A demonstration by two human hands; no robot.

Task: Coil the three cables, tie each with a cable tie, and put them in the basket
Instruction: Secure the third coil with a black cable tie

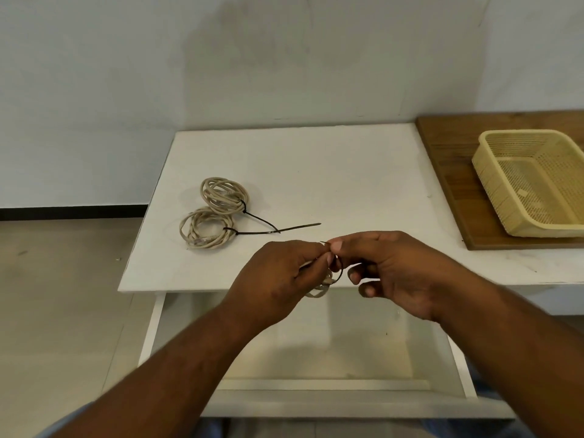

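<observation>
The left hand [284, 275] grips a beige cable coil [319, 291]; the right hand [399, 273] pinches the thin black tie [340, 273] looped round it; two tied coils [225, 195] lie on the smooth white worktop [331, 172].

two tied coils [221, 200]: tabletop [316, 172] | third coil [319, 290], black tie [340, 270]: held | basket [493, 184]: right

- A white counter [316, 159] is set against a plain white wall [221, 58].
- An open drawer [316, 352] is seen below.
- A wooden board [448, 147] is laid at right.
- Beige floor [63, 279] is edged by dark skirting [72, 212].
</observation>
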